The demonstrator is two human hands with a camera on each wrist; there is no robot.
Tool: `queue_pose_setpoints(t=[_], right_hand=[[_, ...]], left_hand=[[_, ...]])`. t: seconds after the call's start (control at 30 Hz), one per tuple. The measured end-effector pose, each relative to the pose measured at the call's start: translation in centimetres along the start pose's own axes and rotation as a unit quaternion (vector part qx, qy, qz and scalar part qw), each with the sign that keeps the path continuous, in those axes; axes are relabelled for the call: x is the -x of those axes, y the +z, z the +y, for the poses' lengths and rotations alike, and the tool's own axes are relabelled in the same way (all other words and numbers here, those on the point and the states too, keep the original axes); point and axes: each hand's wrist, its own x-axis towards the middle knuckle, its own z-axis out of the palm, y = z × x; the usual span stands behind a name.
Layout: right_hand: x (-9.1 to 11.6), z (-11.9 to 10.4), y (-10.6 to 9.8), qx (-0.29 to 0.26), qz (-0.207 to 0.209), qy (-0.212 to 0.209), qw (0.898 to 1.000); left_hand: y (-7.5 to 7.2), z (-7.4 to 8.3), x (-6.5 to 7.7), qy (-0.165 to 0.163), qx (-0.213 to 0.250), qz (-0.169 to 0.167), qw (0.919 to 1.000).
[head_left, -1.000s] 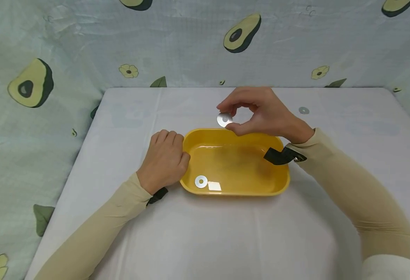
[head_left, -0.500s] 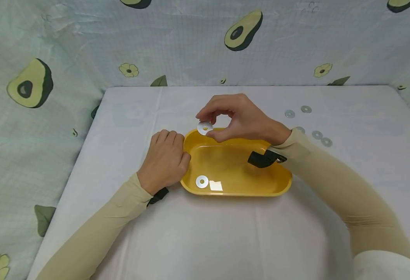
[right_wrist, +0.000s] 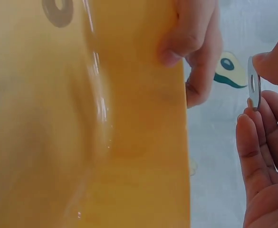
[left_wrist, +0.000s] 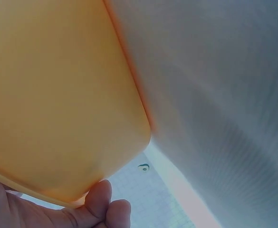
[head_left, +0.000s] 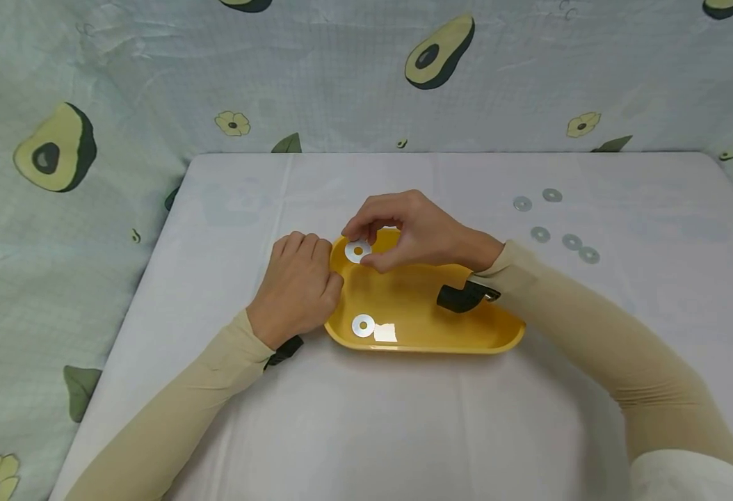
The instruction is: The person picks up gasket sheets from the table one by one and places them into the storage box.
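In the head view a yellow oblong tray (head_left: 429,330) stands on the white-covered table. My left hand (head_left: 294,289) grips its left end; the left wrist view shows fingers curled at the rim from outside. Over the tray's far left corner, my right hand (head_left: 412,233) pinches a flat metal washer (head_left: 350,253) between thumb and fingers. The right wrist view has this washer (right_wrist: 257,92) nearly edge-on, upright at the fingertips, past the tray rim. Another washer (head_left: 355,327) lies flat on the tray floor near the front left, beside a bright glare spot.
Several more washers (head_left: 595,257) lie scattered on the table to the right of the tray, two of them close together. A pale cloth with avocado prints (head_left: 438,52) hangs behind and along the left side.
My right hand has moved left and toward me with the pinched washer, from behind the tray's far rim to above its far left corner. The left hand keeps its hold.
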Motion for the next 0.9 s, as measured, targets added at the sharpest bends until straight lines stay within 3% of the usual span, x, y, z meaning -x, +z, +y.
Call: queue_pose_setpoints(t=[0.37, 0.9], right_hand=[[0.4, 1.0, 0.7, -0.017, -0.024, 0.035, 0.999], [0.5, 1.5, 1.7, 0.039, -0.095, 0.085, 0.991]], left_hand=[[0.1, 0.0, 0.0, 0.002, 0.000, -0.001, 1.0000], [0.1, -0.1, 0.0, 0.011, -0.007, 0.013, 0.9998]])
